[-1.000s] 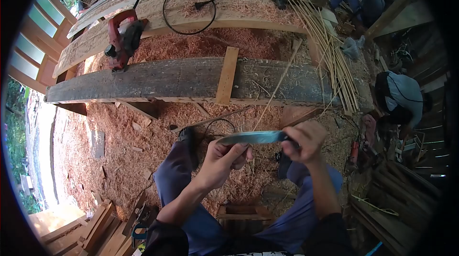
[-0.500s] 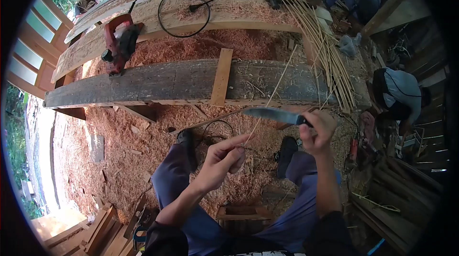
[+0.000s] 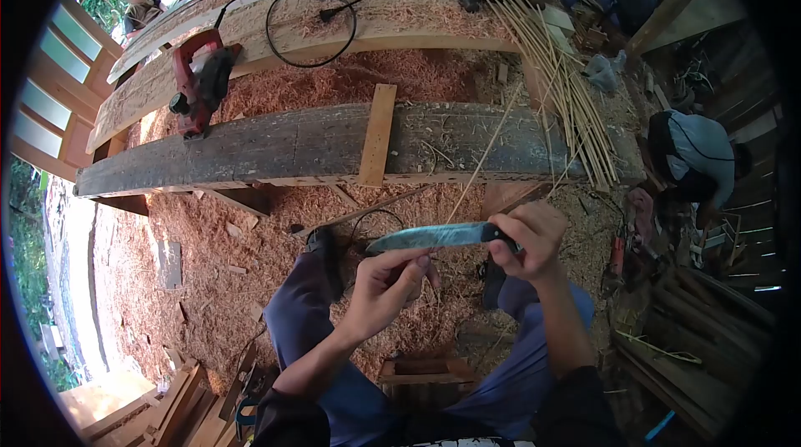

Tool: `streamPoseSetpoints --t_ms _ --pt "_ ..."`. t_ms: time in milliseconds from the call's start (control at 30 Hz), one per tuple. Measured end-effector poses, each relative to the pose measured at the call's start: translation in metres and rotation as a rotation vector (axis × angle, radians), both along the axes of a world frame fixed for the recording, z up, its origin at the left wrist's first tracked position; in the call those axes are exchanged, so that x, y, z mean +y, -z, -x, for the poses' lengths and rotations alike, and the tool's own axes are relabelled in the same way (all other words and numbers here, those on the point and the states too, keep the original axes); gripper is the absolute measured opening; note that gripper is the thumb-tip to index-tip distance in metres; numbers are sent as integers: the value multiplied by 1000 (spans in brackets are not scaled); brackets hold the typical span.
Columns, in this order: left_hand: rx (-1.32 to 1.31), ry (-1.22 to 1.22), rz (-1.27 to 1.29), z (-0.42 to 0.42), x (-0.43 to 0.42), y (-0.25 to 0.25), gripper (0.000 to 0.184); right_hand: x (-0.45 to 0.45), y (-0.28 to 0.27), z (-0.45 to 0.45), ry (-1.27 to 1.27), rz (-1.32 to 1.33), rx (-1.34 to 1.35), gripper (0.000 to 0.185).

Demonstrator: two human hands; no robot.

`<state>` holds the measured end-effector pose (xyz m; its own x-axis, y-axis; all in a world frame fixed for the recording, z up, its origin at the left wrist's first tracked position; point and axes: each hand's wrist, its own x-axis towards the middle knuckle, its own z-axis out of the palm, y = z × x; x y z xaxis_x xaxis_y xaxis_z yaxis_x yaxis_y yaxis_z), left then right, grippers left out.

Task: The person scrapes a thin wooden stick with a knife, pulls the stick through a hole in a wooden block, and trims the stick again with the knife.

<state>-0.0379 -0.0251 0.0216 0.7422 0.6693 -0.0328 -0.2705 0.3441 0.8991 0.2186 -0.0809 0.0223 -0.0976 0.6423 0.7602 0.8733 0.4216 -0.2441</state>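
My right hand is wrapped around the black handle of a knife. The long blade points left and lies across a thin wooden strip, just above my left fingers. My left hand pinches the near end of that strip between thumb and fingertips. From there the strip slants up and away to the right, over the dark plank. The blade hides a short piece of it. More thin strips lie in a loose bundle at the plank's right end.
A red power planer sits on the planks at the left, its black cord looped behind. A short board crosses the dark plank. Shavings cover the floor. One person bends at the right, and others are farther back.
The knife has moved down and left along the strip, closer to my left fingers. My left hand keeps its pinch on the strip. The view has shifted slightly.
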Motion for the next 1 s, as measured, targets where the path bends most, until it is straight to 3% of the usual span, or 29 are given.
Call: streamPoseSetpoints --t_ms 167,300,467,533,700,767,1000 --pt "130 -178 -201 -2 -10 5 29 -7 -3 18 -65 137 -60 35" --pt "150 -136 -217 3 -2 -2 27 -6 -3 3 -15 72 -100 36" --pt "-19 29 119 6 6 -9 27 1 6 -10 11 -27 -72 40" --pt "-1 39 123 6 4 -10 26 11 -2 -25 175 -168 52 43" --pt "52 20 97 3 2 -8 20 2 -2 -4 53 -95 80 37" --pt "-31 -9 180 3 0 -2 18 1 -3 13 -67 -6 -44 32" --pt "57 -8 18 2 1 1 18 -2 -3 12 -55 52 -7 32"
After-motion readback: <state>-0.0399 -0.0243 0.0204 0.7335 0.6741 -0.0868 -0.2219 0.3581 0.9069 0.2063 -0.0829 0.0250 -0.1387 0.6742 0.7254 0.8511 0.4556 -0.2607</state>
